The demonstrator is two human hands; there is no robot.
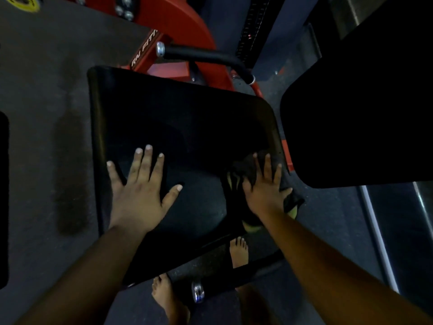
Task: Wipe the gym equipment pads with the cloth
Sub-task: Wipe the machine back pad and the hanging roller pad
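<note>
Two hands rest on the black seat pad [178, 127]; left hand [138, 193] lies flat, fingers straight and spread, holding nothing; right hand [264, 191] presses the dark cloth [243, 170] under extended fingers near the pad's right edge; red machine frame [178, 24] beyond the fingertips; second black pad [363, 113] right of them.

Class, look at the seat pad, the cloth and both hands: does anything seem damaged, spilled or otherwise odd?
No damage or spill shows on the seat pad. One oddity: the person's feet are bare on the gym floor. The right hand presses the dark cloth; the left hand lies flat.
</note>
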